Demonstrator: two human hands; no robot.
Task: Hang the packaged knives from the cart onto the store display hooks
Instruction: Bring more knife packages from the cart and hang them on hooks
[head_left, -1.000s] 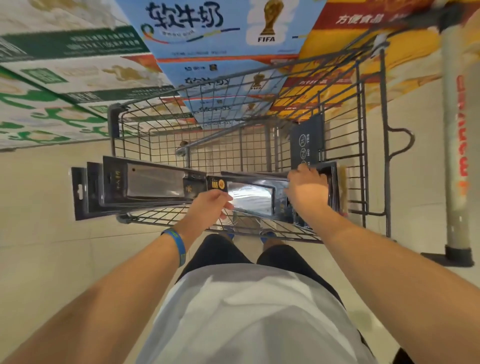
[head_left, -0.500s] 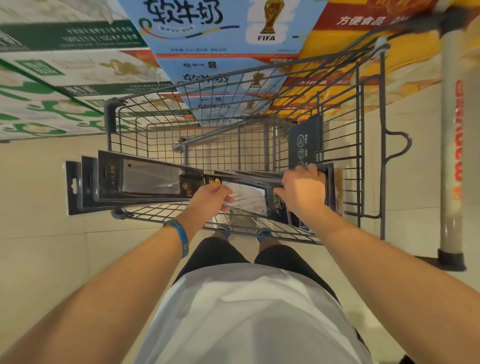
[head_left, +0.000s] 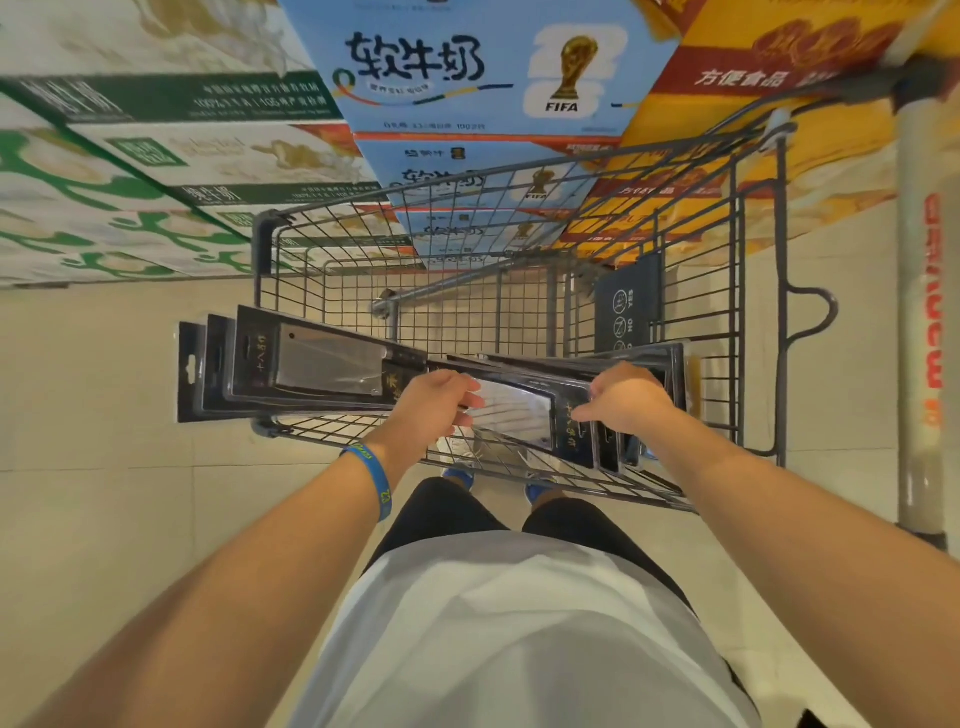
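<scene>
Several black packaged knives lie across the near end of the wire cart (head_left: 758, 322). One stack (head_left: 322, 364) sticks out over the cart's left side, a cleaver showing through the top pack. Between my hands is one packaged knife (head_left: 519, 415), tilted with its near edge low. My left hand (head_left: 436, 405), blue band on its wrist, grips that pack's left end. Its right end is held by my right hand (head_left: 628, 400) with curled fingers, in front of more upright packs (head_left: 675, 364). No display hooks are in view.
Stacked cartons fill the far side: green and white ones (head_left: 156, 171) on the left, blue milk cartons (head_left: 483, 67) in the middle, yellow and red ones (head_left: 779, 78) on the right. A grey pillar (head_left: 919, 312) stands right of the cart. The floor is pale tile.
The middle pack has come a little toward me and tilted. My right hand has moved from the top of the right packs down to that pack's right end.
</scene>
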